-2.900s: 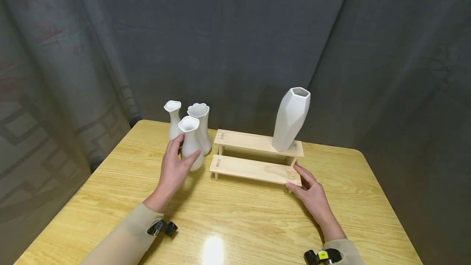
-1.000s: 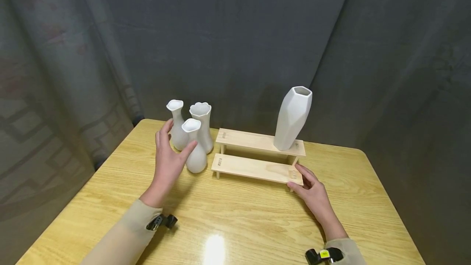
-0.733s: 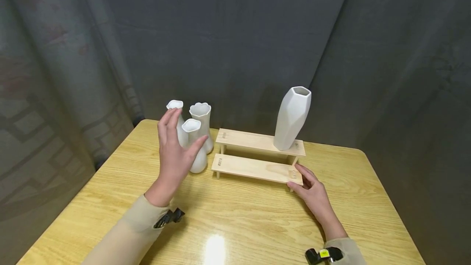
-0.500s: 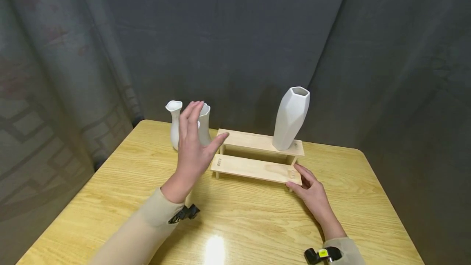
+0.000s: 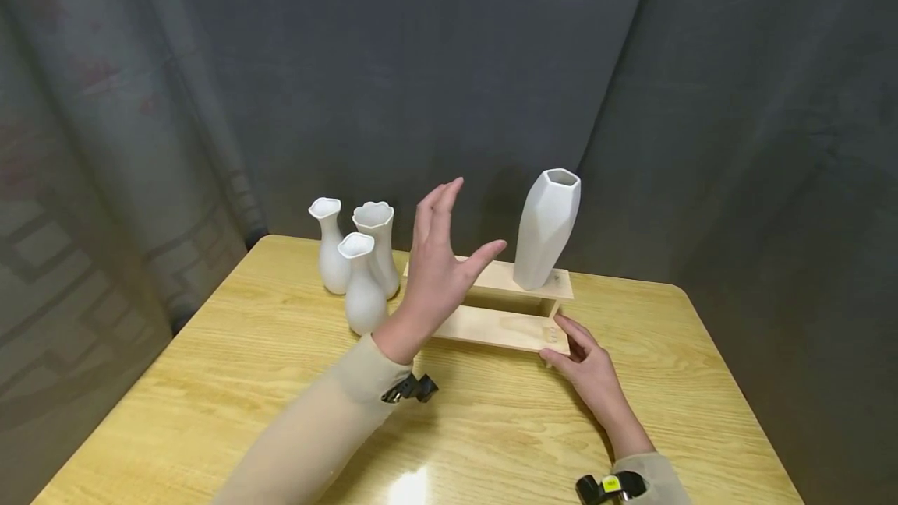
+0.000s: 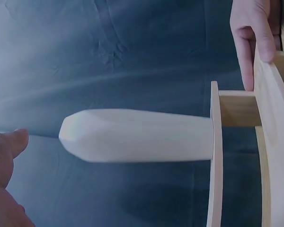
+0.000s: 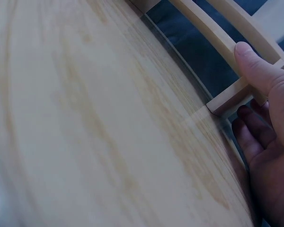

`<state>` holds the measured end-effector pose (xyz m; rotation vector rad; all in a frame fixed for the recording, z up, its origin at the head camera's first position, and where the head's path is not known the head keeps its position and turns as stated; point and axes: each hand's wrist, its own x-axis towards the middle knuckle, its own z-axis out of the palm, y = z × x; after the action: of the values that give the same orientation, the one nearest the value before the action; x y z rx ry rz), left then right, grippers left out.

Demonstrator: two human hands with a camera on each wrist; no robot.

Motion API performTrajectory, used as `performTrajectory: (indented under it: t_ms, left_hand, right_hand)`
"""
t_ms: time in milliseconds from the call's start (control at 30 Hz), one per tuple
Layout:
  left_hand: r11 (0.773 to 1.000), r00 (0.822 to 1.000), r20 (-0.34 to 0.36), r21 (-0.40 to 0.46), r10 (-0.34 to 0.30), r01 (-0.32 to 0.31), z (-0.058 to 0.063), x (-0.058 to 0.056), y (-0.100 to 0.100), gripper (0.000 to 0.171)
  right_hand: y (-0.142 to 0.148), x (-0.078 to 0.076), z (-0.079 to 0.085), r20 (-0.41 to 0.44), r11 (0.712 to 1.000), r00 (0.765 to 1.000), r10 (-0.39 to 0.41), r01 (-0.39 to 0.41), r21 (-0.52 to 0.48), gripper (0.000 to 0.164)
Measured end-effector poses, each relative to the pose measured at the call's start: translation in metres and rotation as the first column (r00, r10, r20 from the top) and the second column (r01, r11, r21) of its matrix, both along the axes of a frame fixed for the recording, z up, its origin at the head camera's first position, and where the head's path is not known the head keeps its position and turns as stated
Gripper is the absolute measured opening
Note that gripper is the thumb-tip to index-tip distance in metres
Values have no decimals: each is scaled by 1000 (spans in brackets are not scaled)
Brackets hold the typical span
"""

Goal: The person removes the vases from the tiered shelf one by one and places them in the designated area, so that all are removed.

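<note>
My left hand (image 5: 440, 271) is raised in front of the two-tier wooden stand (image 5: 491, 327), fingers and thumb spread, holding nothing; it covers the stand's left part in the head view. On the upper tier's right end stands a tall white faceted vase (image 5: 547, 232), which lies between my left thumb and the stand in the left wrist view. My right hand (image 5: 591, 376) grips the right end of the lower tier, thumb on the front edge, the other fingers partly hidden behind. In the right wrist view, the thumb (image 7: 255, 64) presses along the wood beside a leg (image 7: 229, 97).
Left of the stand, three white vases are grouped upright: a narrow-necked one (image 5: 333, 256), a scalloped-rim one (image 5: 380, 244) and a shorter one (image 5: 365, 298) in front. The wooden table (image 5: 231, 380) backs onto a dark grey curtain (image 5: 393, 84).
My left hand has let go of the front vase, opened, and swung right and upward past the vases to the stand. The right hand keeps its grip; the view has shifted slightly.
</note>
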<state>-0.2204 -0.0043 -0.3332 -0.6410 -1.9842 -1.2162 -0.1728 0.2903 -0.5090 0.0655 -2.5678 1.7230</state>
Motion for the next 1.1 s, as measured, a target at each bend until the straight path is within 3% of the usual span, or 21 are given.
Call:
performTrajectory:
  t_ms: [233, 633, 900, 1100]
  left_hand:
    - [999, 999, 30, -49, 18, -16, 1, -10, 29, 103]
    - [996, 988, 152, -91, 23, -9, -2, -28, 74, 102]
    - [999, 957, 292, -38, -1, 13, -10, -37, 95, 103]
    - [1000, 942, 334, -12, -19, 25, -13, -41, 104, 105]
  right_hand:
    - [1, 0, 1, 0, 1000, 1000, 3, -3, 17, 80]
    - [2, 0, -1, 3, 1000, 1000, -10, 10, 28, 80]
    - [1, 0, 0, 5, 1000, 1000, -16, 15, 26, 80]
    - [0, -1, 1, -6, 1000, 1000, -12, 12, 1, 79]
